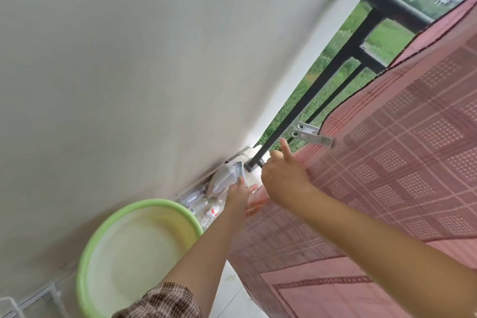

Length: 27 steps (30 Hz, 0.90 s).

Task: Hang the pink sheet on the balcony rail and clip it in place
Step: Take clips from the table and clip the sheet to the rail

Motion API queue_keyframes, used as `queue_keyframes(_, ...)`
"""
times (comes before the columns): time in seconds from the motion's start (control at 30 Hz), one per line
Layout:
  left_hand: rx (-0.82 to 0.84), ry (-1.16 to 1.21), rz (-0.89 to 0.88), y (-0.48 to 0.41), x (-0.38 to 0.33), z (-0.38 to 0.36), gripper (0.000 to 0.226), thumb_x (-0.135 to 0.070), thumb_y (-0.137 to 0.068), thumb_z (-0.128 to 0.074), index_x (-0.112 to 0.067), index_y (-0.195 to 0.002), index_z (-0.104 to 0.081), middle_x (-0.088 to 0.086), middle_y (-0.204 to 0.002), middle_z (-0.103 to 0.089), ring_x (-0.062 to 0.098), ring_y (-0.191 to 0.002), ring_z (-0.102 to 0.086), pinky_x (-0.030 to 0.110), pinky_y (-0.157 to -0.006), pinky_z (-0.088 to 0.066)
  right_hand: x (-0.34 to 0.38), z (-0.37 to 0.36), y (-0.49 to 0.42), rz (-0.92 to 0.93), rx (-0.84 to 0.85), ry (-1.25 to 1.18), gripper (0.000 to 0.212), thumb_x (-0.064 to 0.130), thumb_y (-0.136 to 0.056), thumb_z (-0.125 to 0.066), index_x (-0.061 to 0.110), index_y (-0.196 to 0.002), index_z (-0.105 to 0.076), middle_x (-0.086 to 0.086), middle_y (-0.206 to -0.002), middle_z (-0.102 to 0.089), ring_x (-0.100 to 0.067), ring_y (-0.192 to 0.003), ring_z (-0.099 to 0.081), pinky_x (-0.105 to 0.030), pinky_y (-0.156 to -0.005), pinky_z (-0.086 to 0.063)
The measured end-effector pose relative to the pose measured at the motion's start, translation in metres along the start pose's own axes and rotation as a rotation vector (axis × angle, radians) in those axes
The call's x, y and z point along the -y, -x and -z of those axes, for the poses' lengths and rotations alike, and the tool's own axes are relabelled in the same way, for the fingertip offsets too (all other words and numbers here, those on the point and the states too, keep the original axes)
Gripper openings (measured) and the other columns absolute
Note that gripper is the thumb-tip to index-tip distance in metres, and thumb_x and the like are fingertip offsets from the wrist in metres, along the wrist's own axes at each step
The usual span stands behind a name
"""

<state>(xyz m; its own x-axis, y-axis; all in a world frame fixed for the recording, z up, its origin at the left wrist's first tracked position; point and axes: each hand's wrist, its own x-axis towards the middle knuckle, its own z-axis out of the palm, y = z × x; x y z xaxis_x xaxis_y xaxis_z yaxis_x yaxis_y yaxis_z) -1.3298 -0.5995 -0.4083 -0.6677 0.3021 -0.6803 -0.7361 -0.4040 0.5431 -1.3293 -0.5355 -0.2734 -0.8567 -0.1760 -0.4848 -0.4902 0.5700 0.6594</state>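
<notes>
The pink checked sheet point(402, 162) hangs over the black balcony rail point(387, 2) and covers the right half of the view. A metal clip point(313, 134) is clamped on the sheet's left edge, against a thin black bar. My right hand point(284, 178) is just below that clip, at the sheet's edge, back toward me. One finger points up at the clip and the others are curled. Its palm side is hidden. My left hand point(240, 196) is lower left and pinches a second metal clip point(240, 171) that sticks up from its fingers.
A green plastic basin point(103, 253) stands on the floor at lower left beside the white wall point(154, 59). Plastic bags and bottles point(206, 201) lie in the corner behind my left hand. Grass and buildings show beyond the rail.
</notes>
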Motion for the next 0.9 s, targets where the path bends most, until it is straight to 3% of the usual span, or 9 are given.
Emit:
queue_keyframes(0.13,0.07,-0.041,0.042,-0.01,0.005,-0.004,0.043,-0.046,-0.101,-0.028,-0.014,-0.129,-0.037,0.001,-0.098,-0.067,0.014,-0.067,-0.069,0.022,-0.049,-0.051,-0.006,0.006,-0.008,-0.095,0.068,-0.116,0.014,0.013,-0.091,-0.052,0.018,-0.099,-0.063,0.004,-0.089,-0.068,-0.025,-0.112,-0.055,-0.052,-0.116,-0.004)
queue_keyframes(0.23,0.06,-0.003,0.043,-0.019,0.013,-0.002,0.048,-0.043,-0.1,-0.034,-0.01,-0.136,-0.033,0.014,-0.095,-0.065,0.017,-0.063,-0.069,0.025,-0.052,-0.052,-0.009,0.013,-0.017,-0.129,0.162,-0.108,0.008,0.015,-0.094,-0.052,0.017,-0.096,-0.059,0.002,-0.063,-0.045,-0.023,-0.097,-0.059,-0.051,-0.115,-0.014)
queue_keyframes(0.33,0.05,0.045,0.078,-0.02,0.017,0.001,0.045,-0.035,-0.102,-0.036,-0.004,-0.135,-0.034,0.015,-0.082,-0.064,0.016,-0.051,-0.067,0.025,-0.049,-0.053,-0.012,0.018,-0.03,-0.154,0.38,-0.088,0.033,0.024,-0.097,-0.046,0.013,-0.127,-0.053,-0.005,-0.102,-0.063,-0.027,-0.111,-0.056,-0.056,-0.113,-0.02)
queue_keyframes(0.4,0.047,0.068,0.115,-0.022,0.021,0.002,0.043,-0.034,-0.102,-0.037,-0.002,-0.131,-0.036,0.016,-0.08,-0.065,0.018,-0.053,-0.067,0.026,-0.048,-0.054,-0.014,0.017,-0.037,-0.147,0.523,-0.137,0.045,0.024,-0.098,-0.037,0.008,-0.14,-0.04,-0.012,-0.136,-0.052,-0.032,-0.127,-0.048,-0.057,-0.111,-0.026)
queue_keyframes(0.5,0.044,0.087,0.165,-0.022,0.027,0.004,0.04,-0.034,-0.1,-0.041,-0.002,-0.125,-0.042,0.016,-0.081,-0.066,0.02,-0.055,-0.066,0.026,-0.047,-0.054,-0.016,0.008,-0.046,-0.058,0.612,-0.314,0.044,0.015,-0.098,-0.034,0.006,-0.14,-0.041,-0.01,-0.143,-0.045,-0.027,-0.127,-0.048,-0.041,-0.102,-0.041)
queue_keyframes(0.6,0.045,0.11,0.203,-0.023,0.034,0.006,0.035,-0.034,-0.1,-0.042,-0.005,-0.118,-0.046,0.016,-0.078,-0.066,0.021,-0.055,-0.065,0.026,-0.046,-0.053,-0.017,0.001,-0.056,-0.071,0.651,-0.423,0.046,0.015,-0.095,-0.033,0.009,-0.138,-0.045,-0.009,-0.143,-0.045,-0.026,-0.125,-0.05,-0.038,-0.099,-0.044)
queue_keyframes(0.7,0.05,0.124,0.229,-0.027,0.038,0.007,0.035,-0.035,-0.1,-0.043,-0.006,-0.118,-0.046,0.017,-0.079,-0.067,0.023,-0.06,-0.065,0.026,-0.048,-0.055,-0.017,-0.006,-0.061,-0.1,0.608,-0.456,0.039,0.014,-0.092,-0.037,0.009,-0.128,-0.052,-0.006,-0.127,-0.055,-0.023,-0.107,-0.057,-0.034,-0.089,-0.049)
queue_keyframes(0.83,0.047,0.133,0.229,-0.033,0.032,0.009,0.031,-0.035,-0.099,-0.044,-0.007,-0.111,-0.048,0.01,-0.061,-0.07,0.02,-0.051,-0.066,0.026,-0.047,-0.055,-0.018,-0.008,-0.061,-0.123,0.484,-0.434,0.008,0.008,-0.092,-0.044,0.008,-0.087,-0.05,0.0,-0.079,-0.048,-0.019,-0.081,-0.052,-0.029,-0.082,-0.052)
queue_keyframes(0.9,0.043,0.131,0.221,-0.033,0.026,0.009,0.027,-0.035,-0.099,-0.044,-0.008,-0.103,-0.049,0.008,-0.058,-0.07,0.019,-0.05,-0.065,0.026,-0.047,-0.055,-0.018,-0.007,-0.06,-0.124,0.462,-0.455,0.02,0.006,-0.092,-0.044,0.007,-0.072,-0.044,0.002,-0.071,-0.043,-0.015,-0.073,-0.05,-0.028,-0.079,-0.051)
